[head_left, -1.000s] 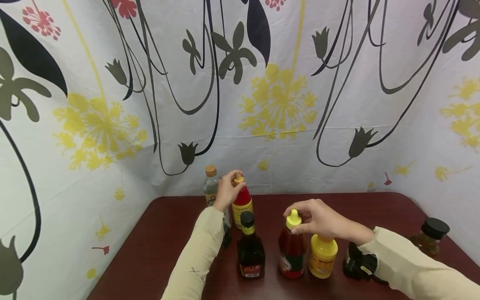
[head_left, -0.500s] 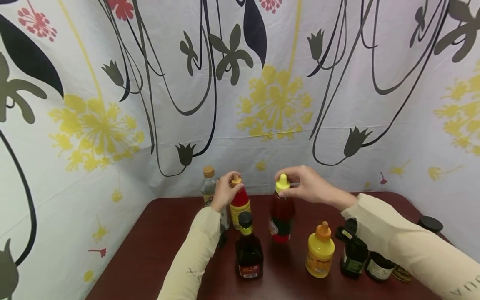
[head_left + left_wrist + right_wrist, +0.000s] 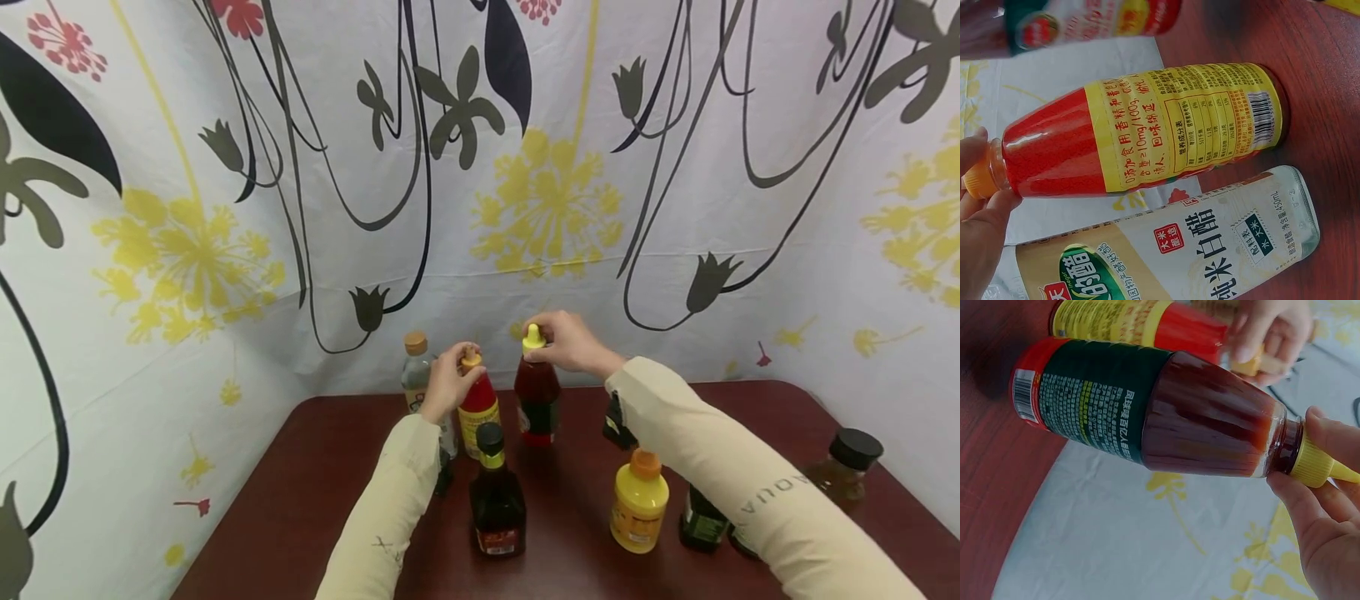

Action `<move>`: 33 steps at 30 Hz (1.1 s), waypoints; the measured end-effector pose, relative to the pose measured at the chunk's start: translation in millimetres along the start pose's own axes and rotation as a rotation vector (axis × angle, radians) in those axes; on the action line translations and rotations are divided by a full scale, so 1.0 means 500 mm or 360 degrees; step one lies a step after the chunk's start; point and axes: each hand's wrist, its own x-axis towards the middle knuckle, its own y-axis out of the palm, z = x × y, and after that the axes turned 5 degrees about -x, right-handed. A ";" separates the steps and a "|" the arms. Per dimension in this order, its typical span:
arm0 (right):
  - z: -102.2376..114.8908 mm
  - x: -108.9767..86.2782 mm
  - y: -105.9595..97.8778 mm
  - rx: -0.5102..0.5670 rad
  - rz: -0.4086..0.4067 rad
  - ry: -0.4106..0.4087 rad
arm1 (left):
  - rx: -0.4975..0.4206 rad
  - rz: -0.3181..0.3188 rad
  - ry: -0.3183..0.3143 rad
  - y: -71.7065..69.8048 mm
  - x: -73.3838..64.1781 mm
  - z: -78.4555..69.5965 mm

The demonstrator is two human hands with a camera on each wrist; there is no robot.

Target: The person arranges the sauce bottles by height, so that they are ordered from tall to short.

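Observation:
My left hand (image 3: 447,385) pinches the orange cap of a red sauce bottle (image 3: 1054,147) with a yellow label, upright near the table's back edge. Just right of it, my right hand (image 3: 573,343) grips the yellow nozzle cap of a ketchup-like bottle (image 3: 1210,419) with dark red sauce and a dark green label. That bottle (image 3: 537,392) is upright; whether its base touches the table I cannot tell. A clear white rice vinegar bottle (image 3: 1210,240) stands beside the red sauce bottle, partly behind my left hand in the head view.
A dark bottle with a black cap (image 3: 498,508) stands in front of the held ones. To the right are a yellow bottle with an orange cap (image 3: 640,508), a dark green-labelled bottle (image 3: 703,521) and a black-lidded jar (image 3: 855,450), partly behind my right sleeve.
My right hand has carried the dark red sauce bottle from beside the yellow bottle back and leftward, close to the red sauce bottle. My left hand keeps its hold in place.

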 end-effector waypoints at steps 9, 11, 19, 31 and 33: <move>-0.018 0.030 0.058 0.0000 0.0000 0.0124 | 0.0009 -0.0009 0.0002 0.001 0.006 0.002; -0.021 0.030 0.071 0.0004 0.0010 0.0151 | 0.0011 -0.0006 0.0000 0.001 0.006 0.002; -0.028 0.033 0.104 0.0105 0.0036 0.0306 | 0.0013 -0.0014 0.0000 0.001 0.003 0.003; -0.021 0.028 0.106 0.0162 0.0049 0.0371 | -0.0006 0.0004 0.0007 -0.003 -0.008 -0.002; -0.018 0.026 0.105 0.0163 0.0067 0.0384 | -0.0013 0.0009 0.0007 -0.004 -0.010 -0.003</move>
